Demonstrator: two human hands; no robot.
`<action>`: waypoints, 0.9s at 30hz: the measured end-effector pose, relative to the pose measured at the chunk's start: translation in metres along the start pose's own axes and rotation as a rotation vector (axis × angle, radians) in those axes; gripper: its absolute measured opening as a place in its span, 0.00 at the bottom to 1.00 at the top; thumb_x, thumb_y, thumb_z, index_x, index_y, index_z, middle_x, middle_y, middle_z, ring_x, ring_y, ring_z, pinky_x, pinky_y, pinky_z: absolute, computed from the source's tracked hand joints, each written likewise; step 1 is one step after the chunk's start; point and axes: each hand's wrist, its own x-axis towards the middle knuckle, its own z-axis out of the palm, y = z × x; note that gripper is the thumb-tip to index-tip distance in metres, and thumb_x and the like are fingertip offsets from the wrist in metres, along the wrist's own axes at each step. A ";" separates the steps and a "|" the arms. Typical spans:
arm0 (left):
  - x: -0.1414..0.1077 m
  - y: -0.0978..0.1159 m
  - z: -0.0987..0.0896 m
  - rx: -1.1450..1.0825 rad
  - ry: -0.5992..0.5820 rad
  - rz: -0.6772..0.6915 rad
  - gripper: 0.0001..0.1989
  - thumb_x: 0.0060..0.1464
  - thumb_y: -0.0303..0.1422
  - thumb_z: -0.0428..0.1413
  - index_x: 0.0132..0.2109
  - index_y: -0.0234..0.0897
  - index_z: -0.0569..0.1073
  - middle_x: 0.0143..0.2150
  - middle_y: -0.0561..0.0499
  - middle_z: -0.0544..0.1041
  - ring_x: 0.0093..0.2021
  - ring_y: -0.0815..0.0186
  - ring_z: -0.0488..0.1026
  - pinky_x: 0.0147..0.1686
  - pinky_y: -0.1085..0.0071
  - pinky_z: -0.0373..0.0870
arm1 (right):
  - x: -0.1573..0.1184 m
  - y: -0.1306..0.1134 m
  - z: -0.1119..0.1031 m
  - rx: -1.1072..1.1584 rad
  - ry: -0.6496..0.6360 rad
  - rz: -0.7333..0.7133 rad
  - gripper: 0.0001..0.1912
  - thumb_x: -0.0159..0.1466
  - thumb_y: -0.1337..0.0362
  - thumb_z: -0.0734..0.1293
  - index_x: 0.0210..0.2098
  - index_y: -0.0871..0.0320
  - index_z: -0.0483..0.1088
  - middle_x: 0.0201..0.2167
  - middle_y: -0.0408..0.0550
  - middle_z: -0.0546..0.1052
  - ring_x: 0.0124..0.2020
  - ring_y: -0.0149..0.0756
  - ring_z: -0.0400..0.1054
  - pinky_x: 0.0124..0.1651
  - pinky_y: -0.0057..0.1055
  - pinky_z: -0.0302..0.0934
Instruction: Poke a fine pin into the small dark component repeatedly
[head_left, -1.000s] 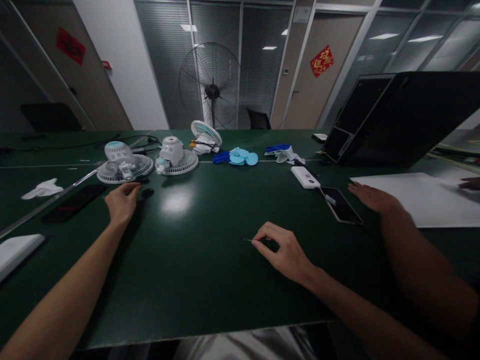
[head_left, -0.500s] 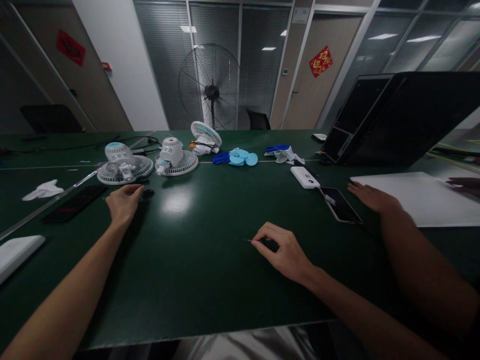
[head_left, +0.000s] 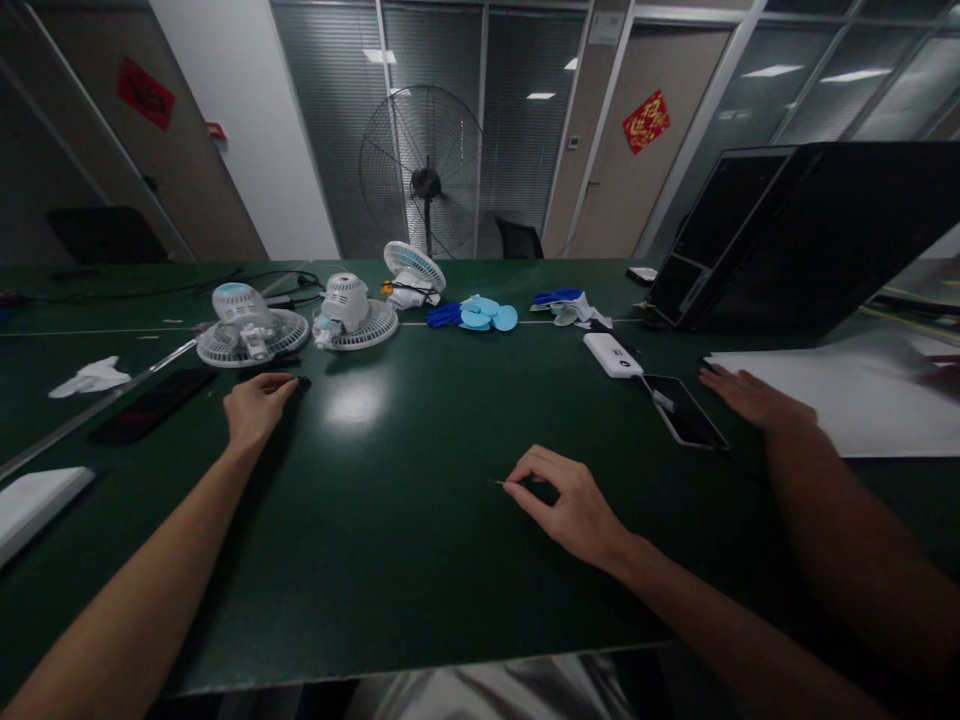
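Note:
My left hand (head_left: 259,408) is closed at the left on the green table (head_left: 390,560), its fingertips at a small dark round object (head_left: 303,384) that it partly covers. Just behind that hand lies a white fan head (head_left: 253,335), face down. Near the middle front, my right hand (head_left: 559,500) pinches a thin, small sliver (head_left: 496,482) between thumb and forefinger; what it is cannot be made out. A second white fan head (head_left: 352,318) lies beyond the dark object.
Further back are a third small fan (head_left: 412,275), light blue discs (head_left: 487,314) and gloves (head_left: 566,306). A power bank (head_left: 613,355) and phone (head_left: 684,410) lie right. Another person's hand (head_left: 750,395) rests by white sheets (head_left: 885,400). A dark phone (head_left: 150,405) is at left.
My left hand has shifted slightly right and now covers more of the dark round object. My right hand has stayed put. The other person's far hand has moved over the white sheets.

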 end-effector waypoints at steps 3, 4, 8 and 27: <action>0.003 0.000 0.003 0.016 0.017 -0.007 0.19 0.59 0.41 0.63 0.53 0.33 0.81 0.38 0.52 0.84 0.43 0.62 0.78 0.44 0.71 0.67 | 0.000 0.000 0.000 -0.009 -0.002 -0.002 0.04 0.71 0.65 0.69 0.39 0.55 0.76 0.38 0.44 0.77 0.37 0.36 0.73 0.41 0.33 0.66; 0.004 0.000 0.005 0.024 0.023 -0.008 0.19 0.59 0.41 0.63 0.53 0.34 0.82 0.39 0.52 0.84 0.43 0.61 0.78 0.45 0.71 0.67 | 0.000 0.001 0.000 -0.013 -0.004 -0.002 0.04 0.71 0.65 0.69 0.39 0.55 0.76 0.38 0.44 0.77 0.37 0.36 0.73 0.42 0.33 0.66; 0.008 -0.001 0.008 0.064 0.036 -0.016 0.22 0.59 0.44 0.62 0.53 0.33 0.82 0.42 0.48 0.85 0.46 0.58 0.77 0.48 0.67 0.66 | 0.001 0.000 -0.001 -0.013 -0.023 0.001 0.04 0.71 0.65 0.69 0.39 0.55 0.76 0.38 0.45 0.78 0.38 0.36 0.73 0.40 0.32 0.66; 0.005 0.011 0.006 0.535 -0.126 0.342 0.24 0.69 0.42 0.47 0.53 0.27 0.79 0.44 0.38 0.82 0.44 0.52 0.76 0.44 0.62 0.69 | 0.105 0.013 -0.020 0.005 0.126 0.004 0.06 0.72 0.61 0.69 0.39 0.55 0.76 0.37 0.45 0.79 0.37 0.35 0.71 0.38 0.32 0.64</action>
